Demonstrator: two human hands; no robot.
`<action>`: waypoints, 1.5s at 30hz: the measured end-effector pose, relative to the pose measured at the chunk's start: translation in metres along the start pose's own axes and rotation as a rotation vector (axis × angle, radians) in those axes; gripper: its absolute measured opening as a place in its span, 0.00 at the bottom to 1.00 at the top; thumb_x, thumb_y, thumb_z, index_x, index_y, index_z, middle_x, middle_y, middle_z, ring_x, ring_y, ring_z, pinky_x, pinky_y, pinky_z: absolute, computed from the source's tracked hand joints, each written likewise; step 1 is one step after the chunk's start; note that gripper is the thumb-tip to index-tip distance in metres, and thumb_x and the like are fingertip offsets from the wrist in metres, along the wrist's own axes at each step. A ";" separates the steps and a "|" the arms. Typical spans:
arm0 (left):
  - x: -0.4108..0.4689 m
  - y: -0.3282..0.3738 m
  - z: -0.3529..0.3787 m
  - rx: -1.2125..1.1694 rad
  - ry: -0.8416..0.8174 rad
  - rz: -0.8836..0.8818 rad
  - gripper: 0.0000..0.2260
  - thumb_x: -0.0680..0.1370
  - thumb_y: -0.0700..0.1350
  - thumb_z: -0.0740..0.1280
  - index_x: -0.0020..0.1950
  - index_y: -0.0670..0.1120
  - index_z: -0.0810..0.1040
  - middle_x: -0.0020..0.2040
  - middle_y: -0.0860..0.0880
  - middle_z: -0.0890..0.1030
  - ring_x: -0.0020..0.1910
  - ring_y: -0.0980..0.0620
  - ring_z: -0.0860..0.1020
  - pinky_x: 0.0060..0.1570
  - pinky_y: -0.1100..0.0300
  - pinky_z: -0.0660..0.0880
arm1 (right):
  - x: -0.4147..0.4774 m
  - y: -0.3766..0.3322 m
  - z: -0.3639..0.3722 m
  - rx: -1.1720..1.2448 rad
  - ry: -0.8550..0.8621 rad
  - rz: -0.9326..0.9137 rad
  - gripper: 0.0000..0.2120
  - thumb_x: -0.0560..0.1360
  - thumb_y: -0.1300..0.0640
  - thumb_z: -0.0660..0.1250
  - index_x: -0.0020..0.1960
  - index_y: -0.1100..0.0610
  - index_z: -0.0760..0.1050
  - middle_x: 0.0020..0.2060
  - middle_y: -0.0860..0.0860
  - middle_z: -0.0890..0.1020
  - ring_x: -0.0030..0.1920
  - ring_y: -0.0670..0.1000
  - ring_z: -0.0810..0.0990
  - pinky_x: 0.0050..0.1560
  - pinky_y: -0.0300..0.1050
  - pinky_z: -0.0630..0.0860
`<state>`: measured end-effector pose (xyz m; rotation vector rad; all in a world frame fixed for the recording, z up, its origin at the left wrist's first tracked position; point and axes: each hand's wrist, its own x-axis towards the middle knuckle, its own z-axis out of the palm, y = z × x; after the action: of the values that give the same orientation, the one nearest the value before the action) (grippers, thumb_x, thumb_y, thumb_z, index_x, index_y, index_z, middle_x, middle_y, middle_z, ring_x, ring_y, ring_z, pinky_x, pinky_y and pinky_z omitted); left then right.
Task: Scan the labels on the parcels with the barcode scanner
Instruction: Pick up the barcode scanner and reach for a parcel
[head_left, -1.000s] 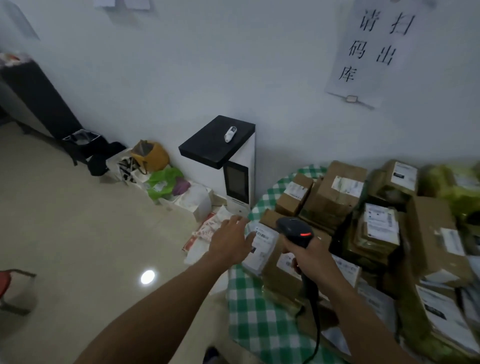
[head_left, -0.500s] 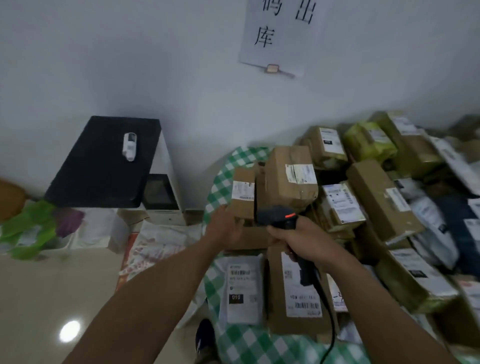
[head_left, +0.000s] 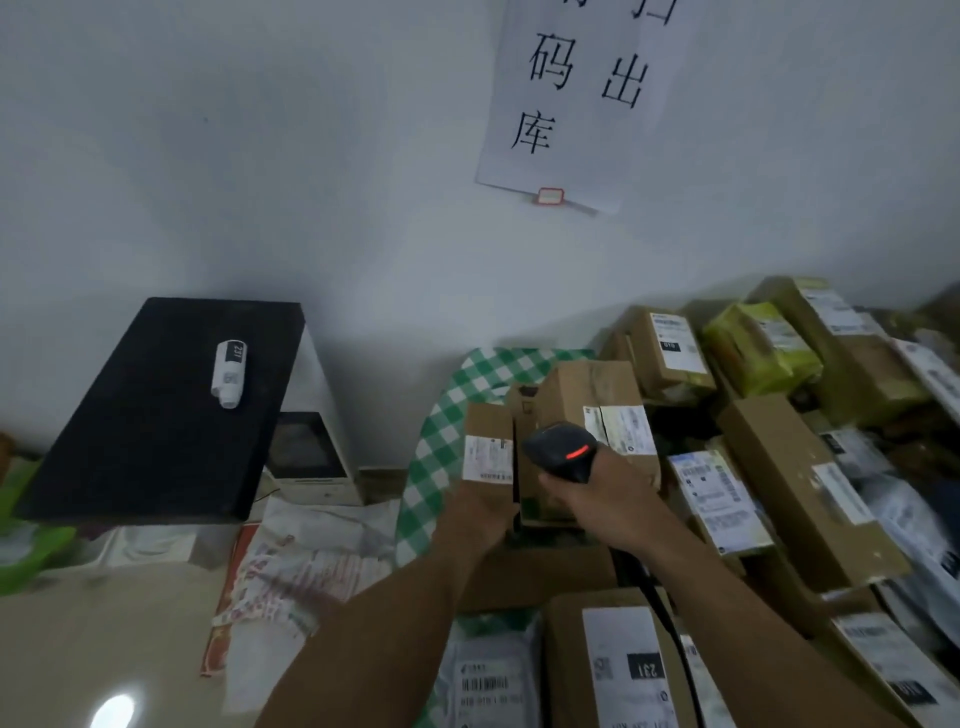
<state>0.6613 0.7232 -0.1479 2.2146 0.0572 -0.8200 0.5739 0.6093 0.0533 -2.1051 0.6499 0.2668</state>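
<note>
My right hand (head_left: 602, 499) grips a black barcode scanner (head_left: 563, 451) with a red light on its head; its cable runs down past my forearm. My left hand (head_left: 480, 512) holds a small cardboard parcel (head_left: 488, 441) from below, tilted up so its white label (head_left: 487, 460) faces me. The scanner head sits just right of that label. Behind it stands a larger brown parcel (head_left: 592, 395) with its own label. Many more labelled parcels are piled on the table with the green checked cloth (head_left: 452, 415).
A black-topped white cabinet (head_left: 156, 415) stands left of the table with a small white device (head_left: 228, 371) on it. Papers and bags lie on the floor (head_left: 291, 571) below. A paper sign (head_left: 582, 98) hangs on the wall. Boxes (head_left: 795, 493) crowd the right side.
The view has closed in on the pile and tilted up. My left hand has lifted the small parcel higher and the scanner has moved up beside its label.
</note>
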 end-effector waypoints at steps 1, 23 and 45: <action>-0.002 0.002 -0.003 -0.027 -0.006 -0.035 0.16 0.77 0.56 0.70 0.60 0.50 0.74 0.48 0.51 0.80 0.43 0.53 0.82 0.42 0.56 0.83 | 0.003 0.002 0.000 0.003 -0.005 0.010 0.08 0.80 0.53 0.71 0.58 0.50 0.77 0.49 0.50 0.83 0.49 0.47 0.81 0.50 0.46 0.78; -0.129 0.022 -0.055 -0.886 0.028 0.235 0.34 0.67 0.61 0.80 0.70 0.56 0.76 0.60 0.52 0.83 0.56 0.53 0.84 0.58 0.50 0.82 | -0.047 0.022 0.001 0.522 -0.012 -0.095 0.13 0.82 0.57 0.68 0.63 0.44 0.73 0.52 0.40 0.81 0.41 0.30 0.81 0.36 0.25 0.74; -0.119 0.045 -0.075 -0.616 -0.021 0.491 0.40 0.76 0.44 0.76 0.82 0.60 0.57 0.69 0.54 0.74 0.61 0.60 0.75 0.43 0.72 0.77 | -0.101 0.012 -0.028 0.321 0.016 -0.105 0.08 0.81 0.53 0.70 0.59 0.44 0.78 0.45 0.47 0.87 0.35 0.46 0.84 0.41 0.38 0.80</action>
<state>0.6199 0.7662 -0.0123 1.5419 -0.2105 -0.4646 0.4816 0.6164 0.1032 -1.8266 0.5500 0.0801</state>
